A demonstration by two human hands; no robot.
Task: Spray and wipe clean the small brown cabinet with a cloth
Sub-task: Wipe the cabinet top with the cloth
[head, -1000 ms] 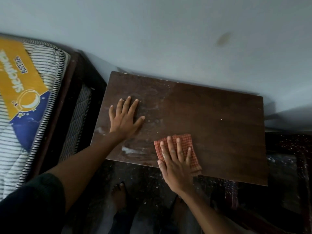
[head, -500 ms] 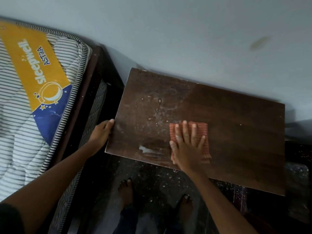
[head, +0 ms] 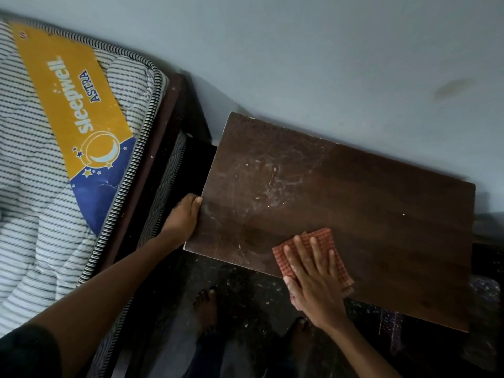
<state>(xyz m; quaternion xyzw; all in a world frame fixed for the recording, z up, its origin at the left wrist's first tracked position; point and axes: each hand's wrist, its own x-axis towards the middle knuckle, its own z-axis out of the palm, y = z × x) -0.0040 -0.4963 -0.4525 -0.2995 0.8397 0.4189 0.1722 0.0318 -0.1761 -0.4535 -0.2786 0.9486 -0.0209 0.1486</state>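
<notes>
Right hand (head: 316, 276): my palm lies flat with fingers spread, pressing the cloth (head: 313, 255) against the cabinet top (head: 368, 214) at the lower centre of the frame, so the whole pad bears on the surface.
Left hand (head: 185, 216): curled over the cabinet's left edge, fingers hooked round it, which I judge steadies the unit while I rub.
Cloth: orange checked, folded; its lower corner overhangs the front edge under my wrist.
Cabinet: centre-right of the frame, back edge against the wall (head: 300, 50), left side just beside the bed frame (head: 163, 159).
Surface condition: pale smears and specks across the left half; right half looks darker and cleaner, though the dim light makes this uncertain.
Mattress (head: 54, 159): upper left, not involved.
Spray bottle: not in view.
Assessment: wiping in hand; the left half needs further passes.
</notes>
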